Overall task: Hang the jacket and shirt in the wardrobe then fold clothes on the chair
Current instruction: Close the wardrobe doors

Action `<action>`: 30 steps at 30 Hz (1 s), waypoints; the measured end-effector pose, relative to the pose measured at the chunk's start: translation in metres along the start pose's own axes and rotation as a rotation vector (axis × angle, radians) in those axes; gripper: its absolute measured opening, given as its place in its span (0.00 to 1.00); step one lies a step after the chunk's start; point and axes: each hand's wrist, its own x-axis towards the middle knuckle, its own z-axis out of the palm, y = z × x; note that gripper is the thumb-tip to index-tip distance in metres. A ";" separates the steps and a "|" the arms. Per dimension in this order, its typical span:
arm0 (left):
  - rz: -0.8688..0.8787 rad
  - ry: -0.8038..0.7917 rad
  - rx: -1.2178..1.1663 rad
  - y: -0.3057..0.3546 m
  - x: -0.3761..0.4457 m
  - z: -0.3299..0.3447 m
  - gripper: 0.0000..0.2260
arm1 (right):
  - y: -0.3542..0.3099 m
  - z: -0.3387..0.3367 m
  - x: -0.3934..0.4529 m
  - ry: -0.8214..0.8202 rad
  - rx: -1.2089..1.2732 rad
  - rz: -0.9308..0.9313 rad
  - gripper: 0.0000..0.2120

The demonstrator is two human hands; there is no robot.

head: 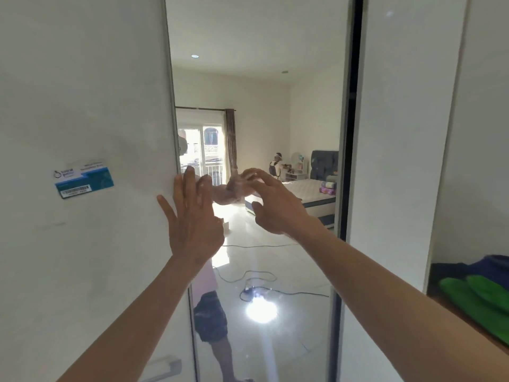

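Head view, close up to a wardrobe [82,106] with a mirrored sliding door [261,133] in the middle of the frame. The left hand [192,224] is flat on the door, fingers spread wide, palm pressed at the seam where the white panel at left meets the mirror edge; it holds nothing. The right hand [275,205] is at frame center, fingers open and curled loosely, fingertips at or just off the mirror glass; contact is hard to tell because its reflection overlaps it. It holds nothing either. Both bare forearms run in from the bottom of the frame.

On the white panel, left of the hands, is a blue and white sticker [84,179] with a barcode. A metal handle [165,368] shows at bottom left.

The mirror reflects a bright room: window with a curtain [230,139] at center left, a bed [311,194] at center right, cables [261,279] on a glossy floor, and a strong glare spot lower center. The person's shorts and leg are reflected at lower center.

At the right edge of the frame the wardrobe is open: a shelf [468,318] holds folded clothes [479,296], green pieces in front and dark blue behind. No jacket, shirt or chair can be made out clearly.
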 end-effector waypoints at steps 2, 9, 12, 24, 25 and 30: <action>0.035 0.016 -0.032 0.032 0.006 0.011 0.39 | 0.029 -0.015 -0.010 -0.020 -0.029 0.063 0.26; 0.129 0.001 -0.195 0.178 0.003 0.056 0.34 | 0.156 -0.094 -0.049 -0.054 -0.110 0.271 0.19; 0.080 -0.123 -0.411 0.234 0.004 0.078 0.32 | 0.203 -0.120 -0.062 -0.077 -0.140 0.347 0.21; -0.174 -0.618 -0.920 0.341 0.043 0.146 0.21 | 0.273 -0.115 -0.034 -0.017 -0.302 0.173 0.35; -0.241 -0.602 -0.995 0.342 0.047 0.146 0.13 | 0.272 -0.116 -0.030 0.007 -0.330 0.139 0.35; -0.418 -0.661 -1.462 0.327 0.051 0.147 0.14 | 0.271 -0.115 -0.014 0.148 -0.517 0.014 0.30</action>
